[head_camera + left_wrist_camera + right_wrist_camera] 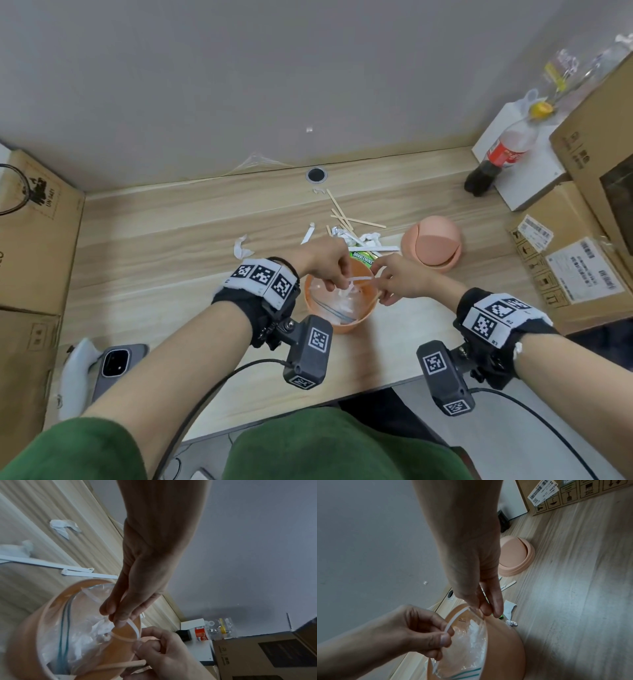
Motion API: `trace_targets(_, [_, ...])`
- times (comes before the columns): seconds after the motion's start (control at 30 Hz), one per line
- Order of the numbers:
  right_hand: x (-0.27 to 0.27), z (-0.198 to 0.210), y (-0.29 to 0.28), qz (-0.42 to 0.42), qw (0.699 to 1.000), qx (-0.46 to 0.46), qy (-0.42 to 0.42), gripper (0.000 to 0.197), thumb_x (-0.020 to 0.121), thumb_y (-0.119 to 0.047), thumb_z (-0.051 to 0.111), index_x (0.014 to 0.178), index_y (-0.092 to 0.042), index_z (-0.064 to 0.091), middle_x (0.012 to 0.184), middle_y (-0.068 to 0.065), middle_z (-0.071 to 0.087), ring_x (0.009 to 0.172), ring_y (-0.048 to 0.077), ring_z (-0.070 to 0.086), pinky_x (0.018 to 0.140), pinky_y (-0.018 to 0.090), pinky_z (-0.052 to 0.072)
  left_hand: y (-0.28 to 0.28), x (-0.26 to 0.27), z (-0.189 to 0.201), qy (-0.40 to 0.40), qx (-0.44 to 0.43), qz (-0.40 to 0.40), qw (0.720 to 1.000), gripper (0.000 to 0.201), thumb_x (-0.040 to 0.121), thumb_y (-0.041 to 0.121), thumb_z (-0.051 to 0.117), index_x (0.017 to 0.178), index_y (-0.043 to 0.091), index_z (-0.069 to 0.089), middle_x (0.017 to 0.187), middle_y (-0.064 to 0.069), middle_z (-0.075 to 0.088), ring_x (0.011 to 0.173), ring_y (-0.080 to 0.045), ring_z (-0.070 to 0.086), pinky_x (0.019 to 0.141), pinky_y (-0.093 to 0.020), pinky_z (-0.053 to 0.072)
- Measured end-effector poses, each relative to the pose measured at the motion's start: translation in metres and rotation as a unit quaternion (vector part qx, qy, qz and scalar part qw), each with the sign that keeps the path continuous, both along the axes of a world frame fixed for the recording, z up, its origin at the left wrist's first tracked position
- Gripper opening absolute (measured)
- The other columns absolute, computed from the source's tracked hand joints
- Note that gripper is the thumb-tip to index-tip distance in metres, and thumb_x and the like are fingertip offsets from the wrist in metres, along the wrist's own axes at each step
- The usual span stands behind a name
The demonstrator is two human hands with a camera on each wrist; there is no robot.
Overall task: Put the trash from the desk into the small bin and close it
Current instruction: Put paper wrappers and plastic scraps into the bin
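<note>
A: Hands first. Left hand point(327, 262) has thumb and forefinger closed in a narrow pinch on one end of a thin white paper strip point(359, 279); the other fingers curl loosely. Right hand point(399, 279) pinches the opposite end the same way.

B: Why both hands on one scrap?

A: My reading: the strip is long and springy, bowed between the two pinches, so they are folding it down to fit. It hangs directly above the mouth of the small round peach plastic bin point(342, 323), which stands near the middle of the bench's point(171, 246) front edge.

B: Bin contents?

A: A clear plastic bag with blue-green lines point(67, 631) and crumpled white paper point(102, 627). A wooden stick point(120, 666) lies by the rim under the right hand; I cannot tell whether that hand holds it.

B: Lid?

A: Peach domed swing lid point(432, 244) is off, set on the bench just right of the bin, presumably to keep the mouth open for loading.

B: Remaining?

A: Flat wooden sticks point(346, 216), white paper scraps point(371, 238), a green gum wrapper point(362, 259) and a crumpled white tissue point(242, 247) lie behind the bin toward the back edge. Task looks partway done.
</note>
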State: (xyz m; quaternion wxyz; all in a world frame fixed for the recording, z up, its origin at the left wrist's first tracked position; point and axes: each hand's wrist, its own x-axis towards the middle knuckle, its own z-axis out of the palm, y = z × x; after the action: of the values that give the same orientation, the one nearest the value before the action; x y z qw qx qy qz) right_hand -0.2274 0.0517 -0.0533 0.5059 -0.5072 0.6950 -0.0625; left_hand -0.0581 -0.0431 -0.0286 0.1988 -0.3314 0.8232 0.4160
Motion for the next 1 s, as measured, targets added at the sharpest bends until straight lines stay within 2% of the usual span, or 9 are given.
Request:
trace_targets(0.07, [0.000,0.001,0.000,0.001,1.000,0.001,0.000,0.014,0.089,-0.014,0.055,0.102,-0.008,0.056,0.067,0.006,0.070,0.073,0.032,0.073,0.079,0.043,0.059,0.001,0.002,-0.010,-0.011,0.002,-0.005,1.000,0.014,0.083,0.013,0.073,0.073,0.021,0.067,0.052,0.012,0.066,0.055,-0.001,0.065,0.074,-0.024,0.052])
trace_targets(0.2, [0.001,0.004,0.000,0.008,1.000,0.006,0.002,0.018,0.090,-0.017,0.056,0.105,-0.007,0.055,0.068,0.006,0.069,0.075,0.033,0.073,0.080,0.043,0.059,0.010,0.008,-0.032,-0.025,0.007,-0.015,1.000,0.010,0.090,0.010,0.062,0.090,0.006,0.071,0.081,-0.004,0.075,0.061,-0.006,0.066,0.082,-0.027,0.053])
trace_targets(0.37, [0.003,0.010,-0.002,0.001,1.000,0.012,-0.017,0.014,0.090,-0.012,0.058,0.104,-0.009,0.055,0.067,0.007,0.066,0.068,0.029,0.069,0.073,0.039,0.061,0.018,0.008,-0.041,-0.063,-0.043,-0.065,0.995,0.013,0.092,0.013,0.057,0.085,0.015,0.069,0.084,-0.002,0.066,0.078,-0.020,0.059,0.075,-0.032,0.048])
trace_targets(0.47, [0.007,0.015,-0.004,0.010,1.000,0.010,-0.016,0.015,0.090,-0.011,0.058,0.104,-0.009,0.055,0.068,0.008,0.065,0.066,0.025,0.066,0.068,0.034,0.061,0.015,0.012,-0.038,-0.077,-0.056,-0.078,0.992,0.020,0.093,0.014,0.055,0.089,0.008,0.074,0.083,-0.003,0.066,0.079,-0.021,0.059,0.079,-0.037,0.050])
trace_targets(0.6, [0.010,0.020,-0.011,0.013,1.000,0.005,-0.005,0.014,0.091,-0.011,0.055,0.104,-0.007,0.056,0.072,0.010,0.065,0.067,0.025,0.065,0.071,0.037,0.060,0.002,0.024,-0.023,-0.050,-0.031,-0.060,0.996,0.025,0.094,0.023,0.058,0.071,0.014,0.065,0.074,-0.005,0.068,0.070,-0.022,0.071,0.063,-0.027,0.049])
trace_targets(0.73, [0.014,0.023,-0.014,0.008,1.000,0.008,-0.009,0.015,0.092,-0.018,0.056,0.104,-0.010,0.053,0.074,0.010,0.065,0.064,0.022,0.065,0.067,0.033,0.060,-0.005,0.040,-0.008,0.024,-0.043,-0.018,0.999,0.015,0.090,0.024,0.066,0.101,0.019,0.073,0.080,0.015,0.064,0.066,-0.008,0.061,0.056,-0.012,0.043])
trace_targets(0.8, [0.018,0.023,-0.015,0.007,1.000,0.012,-0.013,0.020,0.091,-0.018,0.057,0.107,-0.008,0.051,0.078,0.013,0.066,0.065,0.023,0.066,0.066,0.034,0.061,-0.008,0.053,-0.007,0.083,-0.076,0.020,0.993,0.013,0.088,0.026,0.067,0.099,0.023,0.073,0.087,0.014,0.062,0.079,-0.006,0.056,0.068,-0.016,0.042])
trace_targets(0.9, [0.023,0.021,-0.016,-0.003,0.999,0.025,-0.027,0.025,0.092,-0.011,0.055,0.114,-0.004,0.048,0.079,0.016,0.064,0.064,0.026,0.065,0.063,0.033,0.061,-0.010,0.075,-0.021,0.130,-0.097,0.199,0.966,0.005,0.091,0.026,0.059,0.096,0.025,0.062,0.083,0.006,0.057,0.079,-0.017,0.056,0.072,-0.033,0.044])
trace_targets(1.0, [0.031,0.019,-0.014,-0.033,0.997,0.049,-0.046,0.018,0.093,-0.011,0.050,0.111,-0.006,0.048,0.074,0.015,0.063,0.069,0.033,0.065,0.074,0.044,0.060,0.005,0.094,-0.031,0.079,0.043,0.333,0.939,0.025,0.096,0.037,0.054,0.113,0.019,0.051,0.093,-0.004,0.057,0.074,-0.020,0.057,0.060,-0.032,0.053])
